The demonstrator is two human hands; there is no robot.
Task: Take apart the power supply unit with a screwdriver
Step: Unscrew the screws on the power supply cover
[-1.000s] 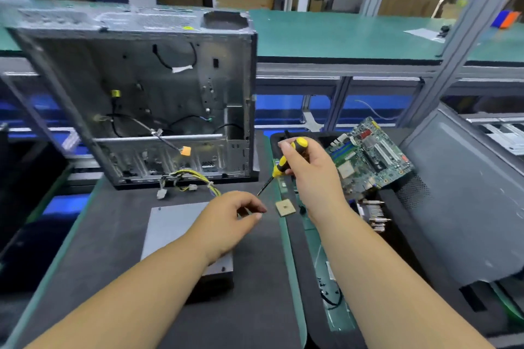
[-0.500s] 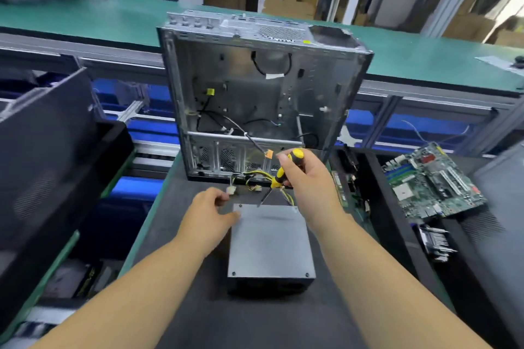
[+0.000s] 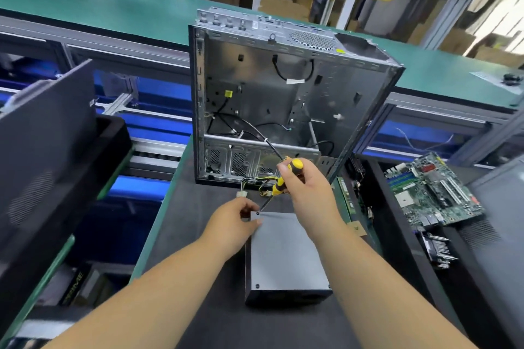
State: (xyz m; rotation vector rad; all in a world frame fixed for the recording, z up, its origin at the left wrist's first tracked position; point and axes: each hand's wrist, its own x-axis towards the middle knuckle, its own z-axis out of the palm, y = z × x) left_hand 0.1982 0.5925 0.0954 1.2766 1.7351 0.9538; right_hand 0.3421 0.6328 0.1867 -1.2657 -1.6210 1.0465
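Observation:
The grey power supply unit (image 3: pixel 283 252) lies flat on the dark mat in front of me, its yellow and black cables (image 3: pixel 259 180) trailing toward the case. My right hand (image 3: pixel 309 193) grips a yellow-and-black screwdriver (image 3: pixel 282 178); its tip sits at the screw in the unit's far left corner. My left hand (image 3: pixel 232 224) holds that same far left corner with curled fingers.
An empty metal computer case (image 3: pixel 283 99) stands upright just behind the unit. A green motherboard (image 3: pixel 433 193) lies in a black tray at the right, a heatsink (image 3: pixel 438 249) below it. Dark panels lean at the left (image 3: pixel 45 136) and far right.
My view has swung left and closer to the unit. My left hand came off the screwdriver tip and took the unit's far left corner; the screwdriver tip came down onto the corner screw.

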